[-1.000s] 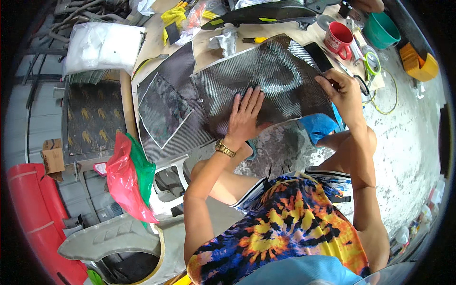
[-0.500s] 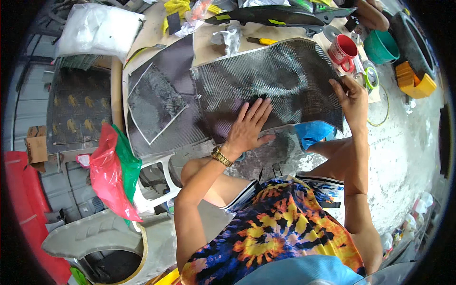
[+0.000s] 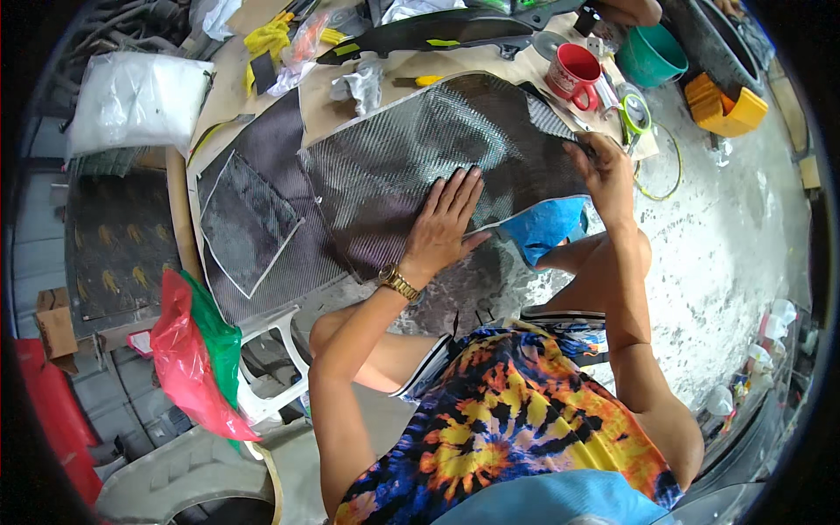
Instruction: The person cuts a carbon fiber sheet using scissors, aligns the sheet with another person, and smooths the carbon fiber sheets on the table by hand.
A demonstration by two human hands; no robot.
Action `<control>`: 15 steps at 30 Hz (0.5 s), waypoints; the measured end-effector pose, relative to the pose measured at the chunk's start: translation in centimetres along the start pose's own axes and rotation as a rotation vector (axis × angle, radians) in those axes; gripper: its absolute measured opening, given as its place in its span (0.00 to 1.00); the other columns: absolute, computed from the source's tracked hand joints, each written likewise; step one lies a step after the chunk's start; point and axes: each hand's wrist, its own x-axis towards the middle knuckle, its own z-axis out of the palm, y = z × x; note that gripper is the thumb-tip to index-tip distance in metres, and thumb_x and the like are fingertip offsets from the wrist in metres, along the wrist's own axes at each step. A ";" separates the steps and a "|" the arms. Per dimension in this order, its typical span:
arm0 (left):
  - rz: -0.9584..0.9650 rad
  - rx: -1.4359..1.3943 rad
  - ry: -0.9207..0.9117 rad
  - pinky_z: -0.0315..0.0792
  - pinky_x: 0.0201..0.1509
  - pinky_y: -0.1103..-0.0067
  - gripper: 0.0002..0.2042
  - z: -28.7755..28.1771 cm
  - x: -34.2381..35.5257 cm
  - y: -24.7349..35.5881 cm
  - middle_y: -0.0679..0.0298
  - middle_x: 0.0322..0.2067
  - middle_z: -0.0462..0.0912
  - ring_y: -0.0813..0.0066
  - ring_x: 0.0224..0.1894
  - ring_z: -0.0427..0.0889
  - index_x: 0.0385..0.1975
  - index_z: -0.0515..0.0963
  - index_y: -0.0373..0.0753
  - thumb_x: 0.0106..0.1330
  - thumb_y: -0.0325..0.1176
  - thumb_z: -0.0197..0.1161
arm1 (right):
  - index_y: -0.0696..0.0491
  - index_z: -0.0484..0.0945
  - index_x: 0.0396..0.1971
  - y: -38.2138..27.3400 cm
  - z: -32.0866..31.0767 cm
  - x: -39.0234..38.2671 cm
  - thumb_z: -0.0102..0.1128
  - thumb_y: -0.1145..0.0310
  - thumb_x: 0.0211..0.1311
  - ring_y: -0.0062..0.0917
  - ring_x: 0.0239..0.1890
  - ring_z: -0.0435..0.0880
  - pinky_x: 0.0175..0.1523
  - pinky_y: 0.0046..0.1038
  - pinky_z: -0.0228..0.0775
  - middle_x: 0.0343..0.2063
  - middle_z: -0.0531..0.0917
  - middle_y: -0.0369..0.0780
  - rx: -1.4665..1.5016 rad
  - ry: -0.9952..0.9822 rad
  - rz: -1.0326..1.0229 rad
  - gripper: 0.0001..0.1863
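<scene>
A large sheet of black woven carbon fibre cloth (image 3: 385, 166) lies over the table in front of me. My left hand (image 3: 442, 223) rests flat on its lower middle, fingers stretched out. My right hand (image 3: 605, 179) pinches the cloth's right edge between thumb and fingers. Just beyond that hand, a lighter grey woven strip (image 3: 551, 118) shows at the edge; whether it is a turned-up part of the cloth I cannot tell. To the left, a smaller four-sided woven piece with pale edges (image 3: 249, 227) lies on another dark woven sheet (image 3: 271, 131).
Beyond the cloth lie a yellow-handled cutter (image 3: 427, 80), crumpled plastic (image 3: 359, 86) and a long black part (image 3: 437, 35). At the right are a red mug (image 3: 573, 72), a green tape roll (image 3: 635, 114) and a green bucket (image 3: 652, 57). Another person's arm (image 3: 632, 10) shows at the top.
The view has turned a little. My right hand has drawn the cloth's right edge inward, and a grey woven strip now shows there. My left hand stays flat on the cloth.
</scene>
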 end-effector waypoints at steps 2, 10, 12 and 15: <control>0.028 0.052 0.003 0.45 0.71 0.66 0.36 -0.3 0.7 0.2 0.58 0.67 0.55 0.62 0.69 0.51 0.64 0.59 0.35 0.64 0.59 0.45 | 0.57 0.79 0.33 0.6 0.0 0.0 0.65 0.65 0.53 0.40 0.32 0.78 0.38 0.33 0.68 0.28 0.80 0.46 -0.036 -0.003 -0.014 0.12; 0.084 0.150 -0.033 0.46 0.70 0.63 0.34 0.1 2.0 0.2 0.57 0.66 0.56 0.58 0.68 0.53 0.62 0.62 0.40 0.64 0.58 0.47 | 0.56 0.80 0.34 1.6 0.6 -0.6 0.64 0.65 0.53 0.40 0.36 0.79 0.39 0.33 0.71 0.31 0.81 0.45 0.030 -0.006 -0.058 0.11; 0.093 0.169 -0.045 0.46 0.70 0.61 0.33 0.2 2.2 0.4 0.57 0.66 0.57 0.57 0.68 0.53 0.62 0.63 0.42 0.63 0.58 0.47 | 0.56 0.80 0.33 1.5 0.8 -0.8 0.64 0.66 0.52 0.39 0.35 0.79 0.38 0.34 0.71 0.30 0.80 0.44 0.068 0.010 -0.077 0.11; 0.083 0.221 -0.061 0.46 0.69 0.60 0.32 0.4 2.4 0.5 0.57 0.66 0.56 0.57 0.68 0.53 0.62 0.64 0.45 0.63 0.58 0.47 | 0.56 0.80 0.32 1.1 0.5 -0.7 0.64 0.67 0.52 0.39 0.36 0.78 0.40 0.33 0.71 0.31 0.80 0.43 0.084 -0.035 -0.065 0.10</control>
